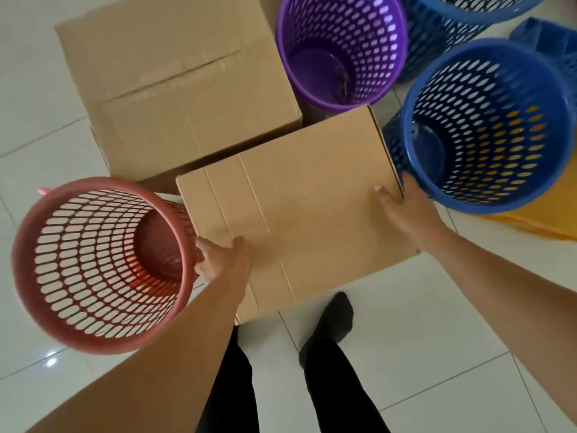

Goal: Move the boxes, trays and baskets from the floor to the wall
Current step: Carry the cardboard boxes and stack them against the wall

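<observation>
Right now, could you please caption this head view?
Left hand and right hand grip the nearer cardboard box between red basket and blue basket.

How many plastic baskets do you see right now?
4: red basket left of the near box, purple basket top centre, blue basket at right, second blue basket cut off at top right. The blue shape behind may be another.

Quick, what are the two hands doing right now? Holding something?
Left hand: grips the left edge of the nearer cardboard box.
Right hand: grips the same box's right edge.
</observation>
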